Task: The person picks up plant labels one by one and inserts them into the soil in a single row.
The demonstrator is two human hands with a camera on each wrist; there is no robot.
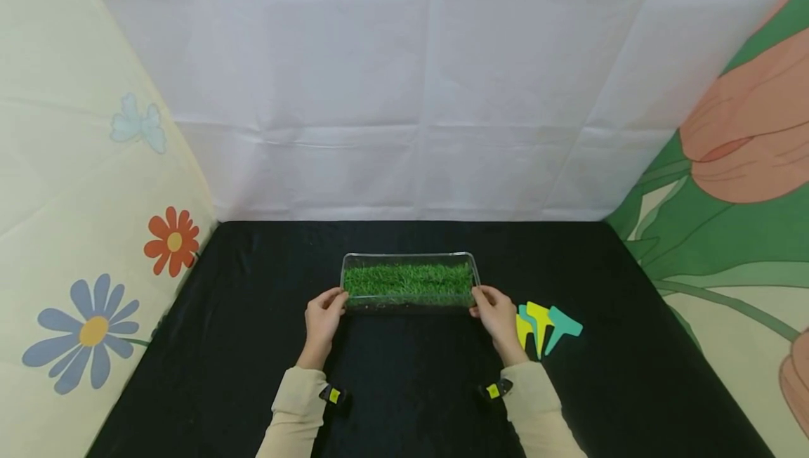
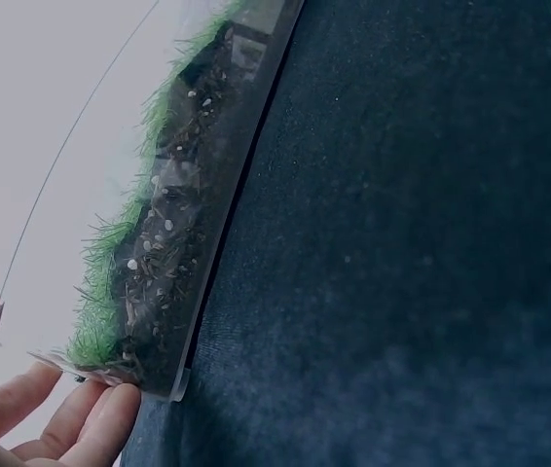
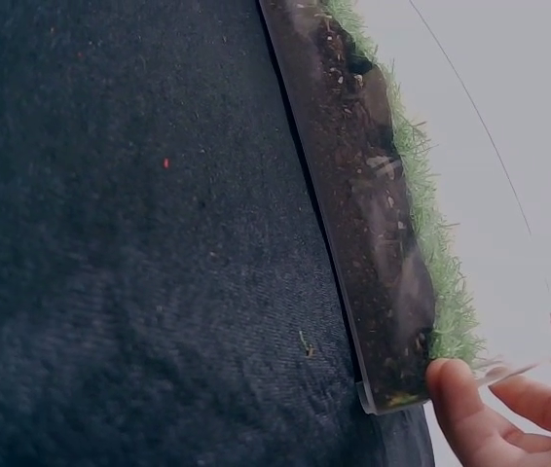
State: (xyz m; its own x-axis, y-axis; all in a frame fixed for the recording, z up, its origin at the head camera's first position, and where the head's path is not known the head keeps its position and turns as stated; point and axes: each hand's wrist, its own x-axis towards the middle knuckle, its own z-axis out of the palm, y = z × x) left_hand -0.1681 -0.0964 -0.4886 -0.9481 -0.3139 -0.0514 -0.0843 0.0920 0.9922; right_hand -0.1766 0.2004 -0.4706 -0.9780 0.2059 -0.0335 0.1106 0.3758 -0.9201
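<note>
A clear plastic planter box with green grass sits on a black cloth. Through its wall in the left wrist view, dark soil with white specks shows under the blades. My left hand holds the box's left end at the near corner, fingertips low on the end wall and one digit at the rim. At the opposite end, my right hand grips the right near corner in the same way. In the right wrist view its fingertips touch the clear end wall.
Several T-shaped plant labels, one teal and one yellow among them, lie fanned out beside my right hand. The black tablecloth meets a white backdrop behind, with flower-printed sheets on both sides.
</note>
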